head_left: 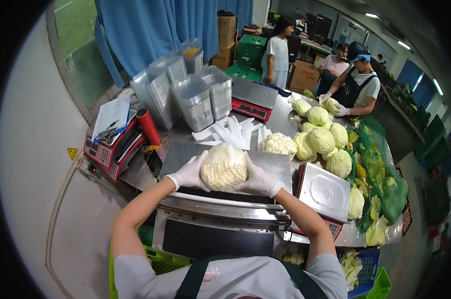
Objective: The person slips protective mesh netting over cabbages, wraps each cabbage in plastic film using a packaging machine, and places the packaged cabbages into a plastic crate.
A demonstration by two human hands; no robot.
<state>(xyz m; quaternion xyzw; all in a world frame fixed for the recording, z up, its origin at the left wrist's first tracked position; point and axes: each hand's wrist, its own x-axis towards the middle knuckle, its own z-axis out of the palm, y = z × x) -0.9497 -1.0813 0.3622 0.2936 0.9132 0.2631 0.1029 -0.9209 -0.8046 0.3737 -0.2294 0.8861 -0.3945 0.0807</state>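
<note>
Between my two gloved hands is a pale round vegetable head (224, 168), in clear film with a net pattern showing. My left hand (191, 173) presses its left side, and my right hand (259, 177) holds its right side. It is over the metal plate (274, 166) of what looks like a film-wrapping machine (218, 209); whether it touches the plate is hard to tell. Just beyond the plate lie white foam net sleeves (233, 130). Another pale head (279, 145), perhaps in a net, sits at the plate's back right corner.
Piled cabbages (322, 138) and green mesh sacks (382, 179) fill the right. Digital scales stand at right (324, 192), back (253, 99) and left, where a clipboard (111, 116) lies. Clear plastic trays (191, 97) are stacked behind. A co-worker (356, 82) handles a cabbage across the table.
</note>
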